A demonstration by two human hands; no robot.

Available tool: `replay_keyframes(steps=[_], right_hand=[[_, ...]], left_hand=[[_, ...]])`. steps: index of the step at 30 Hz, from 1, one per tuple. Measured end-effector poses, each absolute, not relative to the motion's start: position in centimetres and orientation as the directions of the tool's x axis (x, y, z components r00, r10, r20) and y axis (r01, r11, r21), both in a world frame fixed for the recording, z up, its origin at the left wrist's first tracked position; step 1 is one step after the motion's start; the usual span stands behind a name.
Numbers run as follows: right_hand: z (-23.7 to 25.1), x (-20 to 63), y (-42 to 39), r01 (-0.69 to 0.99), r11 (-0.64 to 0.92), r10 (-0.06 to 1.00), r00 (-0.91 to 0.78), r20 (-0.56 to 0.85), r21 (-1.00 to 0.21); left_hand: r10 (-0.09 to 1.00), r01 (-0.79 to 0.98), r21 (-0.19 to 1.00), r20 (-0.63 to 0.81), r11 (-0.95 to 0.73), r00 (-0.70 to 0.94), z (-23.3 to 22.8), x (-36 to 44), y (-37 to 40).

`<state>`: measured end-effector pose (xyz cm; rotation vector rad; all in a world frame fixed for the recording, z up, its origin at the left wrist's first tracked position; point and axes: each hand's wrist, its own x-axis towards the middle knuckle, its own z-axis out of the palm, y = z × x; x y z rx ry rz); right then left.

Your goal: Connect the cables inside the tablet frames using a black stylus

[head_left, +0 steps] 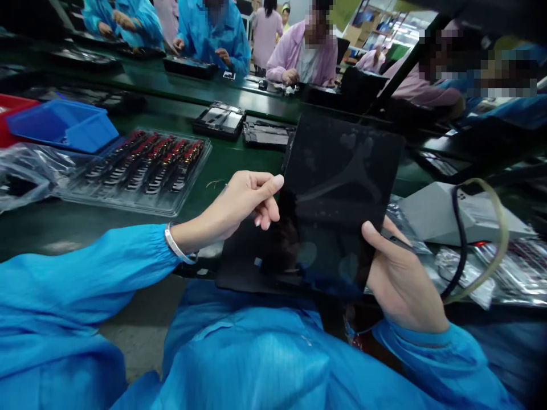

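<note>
A dark, glossy tablet-like panel (342, 193) is tilted up in front of me, with smudges and reflections across its face. My right hand (404, 273) grips its lower right edge, thumb on the front and fingers behind. Close to the panel's left edge is my left hand (254, 199), its fingers curled in and the thumb pressed toward them. I cannot make out anything between those fingertips. Under the panel, a flat black sheet or pad (243, 262) lies at the bench edge, partly hidden.
A clear plastic tray (171, 205) of small red-and-black parts lies left, near a blue bin (64, 122) and a red bin (17, 108). Open device housings (220, 119) sit beyond. At right are a grey box (444, 210) and looped cable (504, 228). Co-workers sit opposite.
</note>
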<state>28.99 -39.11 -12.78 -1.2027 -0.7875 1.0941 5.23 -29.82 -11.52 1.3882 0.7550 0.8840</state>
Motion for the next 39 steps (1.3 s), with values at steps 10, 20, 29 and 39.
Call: replay_keyframes(steps=[10,20,29,39], right_hand=[[-14.5,29.6,-38.5,-0.167,0.009,0.986,0.164,-0.019,-0.986],[-14.8,30.1,-38.4,-0.139,0.01,0.992,0.122,-0.008,-0.99],[-10.6,28.5,-39.3,0.406,0.456,0.756,0.294,0.585,-0.792],[-16.3,27.4,-41.6,0.62,0.783,0.497,-0.572,0.653,-0.052]], left_hand=[[0.874,-0.048,0.994,-0.066,0.101,0.481,-12.6,5.6,-29.2],[0.87,-0.014,0.995,-0.081,0.1,0.486,-12.7,5.8,-29.1],[0.713,0.025,0.988,0.092,-0.151,0.695,-10.0,4.1,-26.3],[0.707,0.22,0.92,0.083,-0.326,0.702,-16.0,2.4,-21.7]])
